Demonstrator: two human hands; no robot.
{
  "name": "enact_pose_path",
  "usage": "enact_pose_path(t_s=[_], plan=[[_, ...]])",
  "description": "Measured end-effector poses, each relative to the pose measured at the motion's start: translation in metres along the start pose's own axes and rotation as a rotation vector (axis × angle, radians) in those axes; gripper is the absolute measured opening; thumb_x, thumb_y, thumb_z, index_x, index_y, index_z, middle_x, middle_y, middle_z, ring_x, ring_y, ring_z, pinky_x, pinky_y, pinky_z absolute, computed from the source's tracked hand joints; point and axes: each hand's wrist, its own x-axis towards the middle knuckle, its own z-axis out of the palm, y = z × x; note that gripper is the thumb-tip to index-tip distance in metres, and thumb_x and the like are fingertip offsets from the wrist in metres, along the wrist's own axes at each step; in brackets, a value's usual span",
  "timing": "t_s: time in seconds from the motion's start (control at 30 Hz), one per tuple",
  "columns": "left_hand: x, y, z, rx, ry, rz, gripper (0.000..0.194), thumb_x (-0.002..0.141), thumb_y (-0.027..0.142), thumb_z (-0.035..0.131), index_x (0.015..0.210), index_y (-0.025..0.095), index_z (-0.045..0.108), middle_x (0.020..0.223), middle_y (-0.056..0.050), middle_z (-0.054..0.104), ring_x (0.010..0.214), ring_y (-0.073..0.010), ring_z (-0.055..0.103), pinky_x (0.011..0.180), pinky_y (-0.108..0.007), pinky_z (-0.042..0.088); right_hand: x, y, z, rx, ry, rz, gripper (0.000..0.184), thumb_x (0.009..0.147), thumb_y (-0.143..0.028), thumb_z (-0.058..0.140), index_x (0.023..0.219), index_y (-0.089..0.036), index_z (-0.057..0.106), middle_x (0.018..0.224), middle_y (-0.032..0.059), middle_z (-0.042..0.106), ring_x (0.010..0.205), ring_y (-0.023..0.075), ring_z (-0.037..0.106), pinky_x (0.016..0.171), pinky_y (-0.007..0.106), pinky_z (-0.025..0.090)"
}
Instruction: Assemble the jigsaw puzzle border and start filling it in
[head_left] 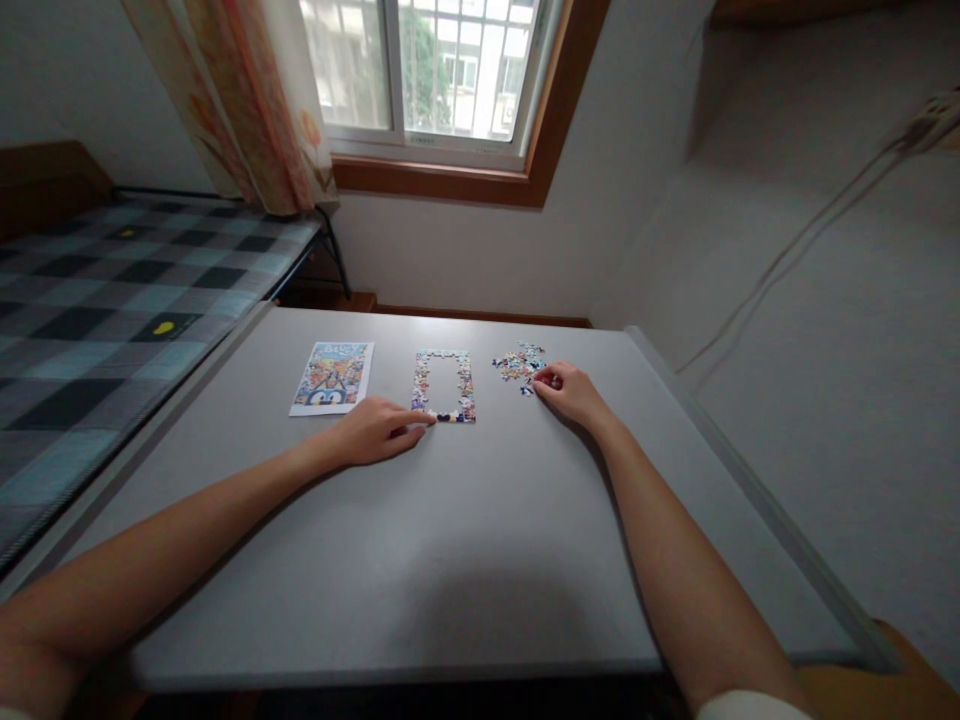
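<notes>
A rectangular jigsaw border frame (443, 385) lies on the grey table (465, 540), its middle bare. My left hand (379, 430) rests beside its near left corner, fingers curled, fingertips touching the frame's bottom edge. A pile of loose puzzle pieces (516, 363) lies to the right of the frame. My right hand (570, 392) sits at the pile's near right side, fingers pinched together on a small piece at the pile's edge. A printed reference picture (332, 377) lies to the left of the frame.
A bed with a checked blue and black cover (97, 310) runs along the table's left side. A window (427, 70) with a patterned curtain (240, 100) is behind the table. A white wall stands close on the right.
</notes>
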Motion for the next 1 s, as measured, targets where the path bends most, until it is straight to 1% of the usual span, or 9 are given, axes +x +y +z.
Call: enact_pose_path(t_s=[0.2,0.4,0.7,0.8,0.9,0.97,1.0], plan=[[-0.002,-0.002,0.002,-0.029,-0.008,-0.023,0.035,0.096,0.033,0.048,0.121,0.02,0.07,0.059,0.001,0.064,0.051,-0.0087,0.057,0.053,-0.019,0.038,-0.001,-0.002,0.0,-0.003,-0.002,-0.011,0.019,0.081,-0.03,0.057,0.083,-0.018,0.071,0.083,0.0047,0.066,0.069,0.0138,0.054,0.073,0.028,0.045],[-0.003,-0.003,0.002,-0.044,-0.016,-0.034,0.033,0.096,0.033,0.049,0.117,0.02,0.071,0.058,0.002,0.064,0.05,-0.0079,0.056,0.054,-0.018,0.037,-0.001,-0.007,-0.003,-0.026,-0.013,-0.006,0.02,0.083,-0.03,0.055,0.083,-0.017,0.071,0.084,0.0065,0.067,0.071,0.0151,0.056,0.073,0.029,0.045],[-0.001,-0.001,0.001,-0.067,-0.019,-0.041,0.033,0.096,0.034,0.049,0.11,0.019,0.074,0.058,0.001,0.064,0.047,-0.007,0.053,0.052,-0.018,0.035,0.0,-0.004,-0.001,-0.044,0.017,0.001,0.017,0.083,-0.027,0.056,0.083,-0.017,0.07,0.084,0.006,0.067,0.07,0.0143,0.056,0.072,0.028,0.044],[-0.001,-0.001,0.0,-0.065,-0.022,-0.038,0.032,0.096,0.034,0.049,0.111,0.02,0.074,0.058,0.001,0.064,0.048,-0.0073,0.054,0.052,-0.019,0.035,0.0,-0.014,-0.002,-0.073,0.044,-0.044,0.017,0.085,-0.026,0.056,0.083,-0.017,0.07,0.085,0.0063,0.067,0.072,0.0155,0.056,0.074,0.029,0.043],[-0.001,-0.001,0.001,-0.064,-0.026,-0.038,0.031,0.096,0.033,0.05,0.112,0.021,0.073,0.059,0.002,0.065,0.049,-0.0076,0.055,0.052,-0.019,0.035,-0.002,-0.034,0.001,-0.066,0.052,-0.131,0.016,0.087,-0.023,0.056,0.085,-0.017,0.071,0.085,0.0062,0.066,0.074,0.0158,0.056,0.077,0.03,0.042],[-0.001,-0.002,0.002,-0.065,-0.025,-0.038,0.031,0.096,0.032,0.05,0.113,0.021,0.073,0.058,0.002,0.064,0.049,-0.0076,0.055,0.052,-0.019,0.034,-0.004,-0.049,0.006,-0.065,0.03,-0.191,0.016,0.088,-0.021,0.055,0.086,-0.017,0.071,0.085,0.0059,0.065,0.073,0.0148,0.055,0.078,0.03,0.04],[-0.001,-0.001,0.002,-0.066,-0.026,-0.037,0.031,0.096,0.032,0.051,0.113,0.021,0.073,0.058,0.002,0.064,0.049,-0.0075,0.055,0.052,-0.019,0.034,-0.006,-0.056,0.01,-0.061,-0.009,-0.225,0.017,0.088,-0.02,0.055,0.087,-0.017,0.071,0.085,0.0057,0.065,0.071,0.0141,0.054,0.078,0.029,0.04]])
